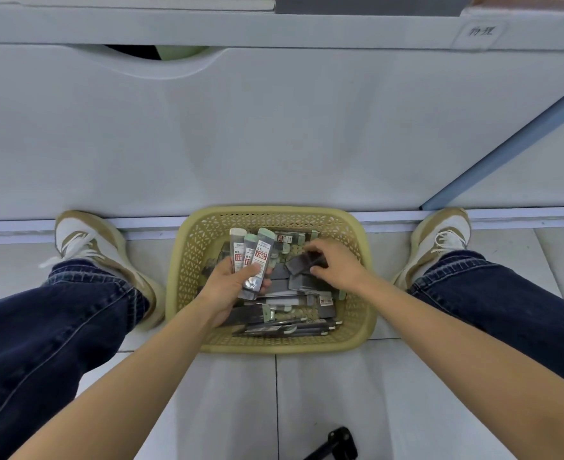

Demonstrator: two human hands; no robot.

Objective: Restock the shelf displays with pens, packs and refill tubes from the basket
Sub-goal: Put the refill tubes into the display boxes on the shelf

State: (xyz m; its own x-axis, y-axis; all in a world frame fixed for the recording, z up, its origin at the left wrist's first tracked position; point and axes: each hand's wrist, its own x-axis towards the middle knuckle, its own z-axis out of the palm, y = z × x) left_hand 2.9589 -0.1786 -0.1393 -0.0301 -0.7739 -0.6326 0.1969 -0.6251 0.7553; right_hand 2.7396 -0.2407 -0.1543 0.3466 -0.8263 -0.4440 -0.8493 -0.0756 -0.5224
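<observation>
Head view: I am looking straight down at a yellow lattice basket (pixel 191 260) standing on the tiled floor (pixel 241 410), its far rim against the foot of a white shelf unit (pixel 274 127). Both hands are inside it, near each other but not touching.

The left hand (pixel 227 283) is clamped round three refill tubes (pixel 252 257), which fan upward out of the fist. Their pale caps point away from me and their white labels carry red print.

The right hand (pixel 335 263) reaches over the right half of the basket, fingers and thumb curled to pinch a dark pack (pixel 312 260) that lies among the rest.

Below both hands the basket holds a loose heap of stock (pixel 294 287), grey flat packs and more capped tubes. Along the near wall lie slim dark items (pixel 290 328); I cannot tell whether they are pens or tubes.

A tan and white shoe stands either side of the basket, the left shoe (pixel 88 247) and the right shoe (pixel 440 240), under dark blue jeans (pixel 41 327). A small handwritten label (pixel 479 31) sits on the shelf edge at top right, and a black object (pixel 337 443) lies on the floor at the bottom edge
</observation>
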